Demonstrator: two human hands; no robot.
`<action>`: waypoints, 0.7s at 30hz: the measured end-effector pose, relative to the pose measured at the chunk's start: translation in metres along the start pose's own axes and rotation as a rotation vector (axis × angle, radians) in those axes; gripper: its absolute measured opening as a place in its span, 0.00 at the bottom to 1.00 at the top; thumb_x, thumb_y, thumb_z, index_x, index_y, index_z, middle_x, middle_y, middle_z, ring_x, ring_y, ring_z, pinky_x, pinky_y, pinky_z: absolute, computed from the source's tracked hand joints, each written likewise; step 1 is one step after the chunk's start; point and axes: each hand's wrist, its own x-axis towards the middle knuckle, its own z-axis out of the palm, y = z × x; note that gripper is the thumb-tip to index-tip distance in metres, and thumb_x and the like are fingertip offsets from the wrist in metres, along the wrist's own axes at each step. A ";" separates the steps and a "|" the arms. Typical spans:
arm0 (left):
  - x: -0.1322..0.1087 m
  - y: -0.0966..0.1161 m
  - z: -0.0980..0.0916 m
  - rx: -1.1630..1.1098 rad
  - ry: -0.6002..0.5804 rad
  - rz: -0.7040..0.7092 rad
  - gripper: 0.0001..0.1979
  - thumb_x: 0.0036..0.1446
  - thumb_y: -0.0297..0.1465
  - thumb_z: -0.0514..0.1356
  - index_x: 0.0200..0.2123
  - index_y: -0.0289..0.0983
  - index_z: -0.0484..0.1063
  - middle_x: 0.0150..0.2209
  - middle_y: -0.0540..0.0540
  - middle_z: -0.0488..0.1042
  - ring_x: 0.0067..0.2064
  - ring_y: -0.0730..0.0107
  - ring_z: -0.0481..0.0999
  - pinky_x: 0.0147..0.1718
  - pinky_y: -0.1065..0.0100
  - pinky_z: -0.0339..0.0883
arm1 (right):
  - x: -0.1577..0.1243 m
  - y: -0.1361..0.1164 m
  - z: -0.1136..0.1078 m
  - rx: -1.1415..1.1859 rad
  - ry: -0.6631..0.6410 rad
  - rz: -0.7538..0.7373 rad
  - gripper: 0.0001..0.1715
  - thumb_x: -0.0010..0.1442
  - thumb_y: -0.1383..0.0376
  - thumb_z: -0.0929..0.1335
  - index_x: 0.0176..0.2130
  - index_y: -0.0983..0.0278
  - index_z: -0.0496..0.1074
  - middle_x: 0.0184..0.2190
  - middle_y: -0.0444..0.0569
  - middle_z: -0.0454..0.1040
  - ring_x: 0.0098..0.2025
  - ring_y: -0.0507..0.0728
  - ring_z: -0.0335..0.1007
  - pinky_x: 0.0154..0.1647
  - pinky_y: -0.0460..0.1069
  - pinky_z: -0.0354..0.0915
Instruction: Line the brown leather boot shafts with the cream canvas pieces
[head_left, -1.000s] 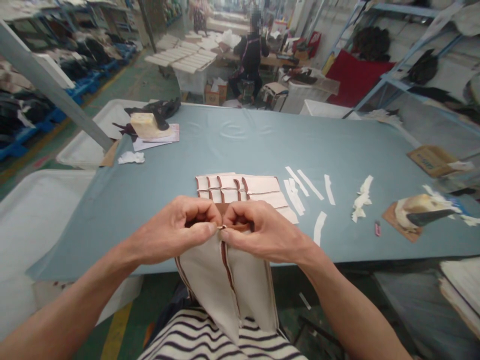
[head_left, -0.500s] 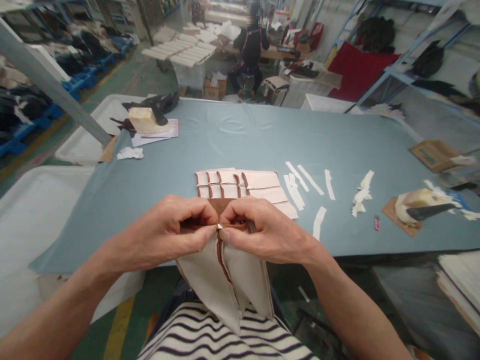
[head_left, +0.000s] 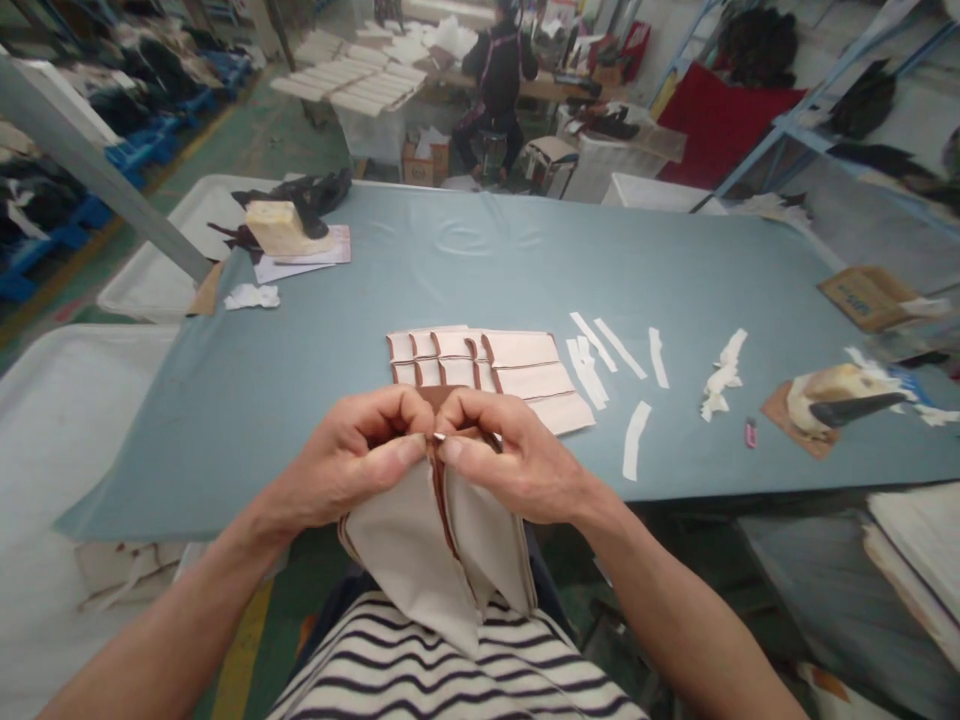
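A cream leather-like piece with brown edges [head_left: 401, 545] hangs from both hands over my striped shirt. My left hand [head_left: 367, 455] pinches its upper part between thumb and fingers, left of a brown-edged seam. Close beside it, my right hand [head_left: 502, 450] pinches the same piece on the other side of the seam. A tiny white tip shows between the two thumbs; what it belongs to is hidden. Just beyond my hands, a row of cream pieces with brown edges [head_left: 525, 365] lies overlapped on the blue-grey table cover [head_left: 315, 350].
White strips [head_left: 637, 440] and a crumpled strip [head_left: 724, 375] lie to the right. Further right are a small pink object [head_left: 751, 432] and a block with a dark strap [head_left: 825, 400]. Another block [head_left: 281, 228] stands back left. A person [head_left: 499, 80] sits across the room.
My hands stay pinched on the cream piece and sit slightly higher in view. The brown-edged seam hangs a little differently. The whole view has shifted slightly.
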 end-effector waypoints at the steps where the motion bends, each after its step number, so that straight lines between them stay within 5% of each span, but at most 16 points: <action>1: 0.000 -0.003 -0.002 -0.066 -0.023 -0.013 0.14 0.58 0.39 0.65 0.28 0.38 0.65 0.27 0.52 0.68 0.27 0.74 0.64 0.24 0.75 0.59 | 0.000 0.000 0.000 0.012 -0.011 -0.012 0.06 0.58 0.62 0.67 0.31 0.61 0.67 0.25 0.38 0.64 0.27 0.50 0.54 0.28 0.46 0.53; 4: -0.001 -0.004 -0.008 -0.090 -0.087 -0.025 0.13 0.60 0.38 0.65 0.30 0.37 0.68 0.28 0.52 0.68 0.27 0.75 0.63 0.24 0.75 0.58 | 0.001 0.000 -0.001 -0.038 0.014 -0.059 0.05 0.59 0.63 0.67 0.31 0.61 0.67 0.26 0.39 0.65 0.29 0.50 0.57 0.31 0.47 0.55; 13: -0.001 0.023 -0.012 0.450 -0.028 0.104 0.07 0.58 0.30 0.58 0.28 0.36 0.71 0.23 0.55 0.66 0.24 0.76 0.62 0.24 0.75 0.56 | 0.004 0.001 -0.003 -0.196 0.069 -0.115 0.05 0.61 0.64 0.67 0.32 0.61 0.69 0.29 0.41 0.69 0.33 0.52 0.63 0.38 0.48 0.59; 21: 0.004 0.004 -0.015 0.382 -0.104 0.112 0.06 0.60 0.29 0.58 0.30 0.36 0.71 0.24 0.55 0.67 0.25 0.77 0.62 0.24 0.75 0.56 | 0.010 0.015 -0.006 -0.126 -0.021 -0.045 0.06 0.60 0.65 0.66 0.30 0.61 0.65 0.26 0.39 0.63 0.28 0.51 0.56 0.30 0.47 0.54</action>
